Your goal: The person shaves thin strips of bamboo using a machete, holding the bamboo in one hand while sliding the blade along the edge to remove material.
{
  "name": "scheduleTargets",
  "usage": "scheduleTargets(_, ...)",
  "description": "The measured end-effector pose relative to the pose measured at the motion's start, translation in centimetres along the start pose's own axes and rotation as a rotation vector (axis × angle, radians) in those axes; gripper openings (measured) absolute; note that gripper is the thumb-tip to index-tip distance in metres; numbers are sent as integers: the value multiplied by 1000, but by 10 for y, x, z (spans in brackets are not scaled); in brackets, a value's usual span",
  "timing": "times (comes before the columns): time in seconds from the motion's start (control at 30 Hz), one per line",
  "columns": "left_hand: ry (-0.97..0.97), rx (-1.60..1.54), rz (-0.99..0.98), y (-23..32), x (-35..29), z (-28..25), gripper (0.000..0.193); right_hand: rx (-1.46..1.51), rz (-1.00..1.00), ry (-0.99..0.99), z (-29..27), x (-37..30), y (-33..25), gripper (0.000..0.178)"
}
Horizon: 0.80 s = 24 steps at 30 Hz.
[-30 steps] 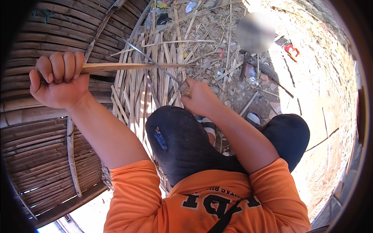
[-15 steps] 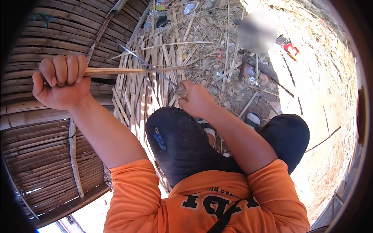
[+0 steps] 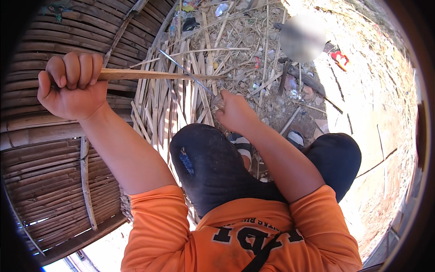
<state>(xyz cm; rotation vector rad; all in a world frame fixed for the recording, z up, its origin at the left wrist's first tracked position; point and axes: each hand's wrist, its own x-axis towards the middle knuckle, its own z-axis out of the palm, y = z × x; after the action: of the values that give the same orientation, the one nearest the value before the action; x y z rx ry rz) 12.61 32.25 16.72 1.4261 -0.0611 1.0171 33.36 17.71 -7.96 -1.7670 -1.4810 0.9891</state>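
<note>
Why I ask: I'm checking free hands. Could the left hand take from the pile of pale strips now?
Probably not without letting go: the left hand is closed around a wooden strip. That strip and the blade in the right hand also cross over part of the pile of pale strips.

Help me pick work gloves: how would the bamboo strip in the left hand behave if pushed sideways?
The bamboo strip is probably fairly stiff, since it juts almost straight from the left hand. Its slimness suggests little weight for its length. The tapering far end may flex more.
</note>
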Motion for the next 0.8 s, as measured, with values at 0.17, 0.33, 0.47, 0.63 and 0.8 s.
scheduleTargets(0.17, -9, -10, -36, -2, 1, 6, 38, 26, 88, 86, 3, 9, 47, 42)
scheduleTargets(0.33, -45, -43, -63, 0, 1, 2, 39, 347, -9, 12, -41, 4, -19, 41)
scheduleTargets(0.47, -92, -53, -90, -3, 7, 2, 39, 219, -115, -61, -43, 2, -32, 54)
scheduleTargets(0.63, -170, -49, -81, -1, 0, 4, 36, 66, -120, -88, -29, 6, -12, 55)
scheduleTargets(0.8, 61, 216, -5, -1, 3, 32, 36, 45, -85, -41, -43, 4, -21, 48)
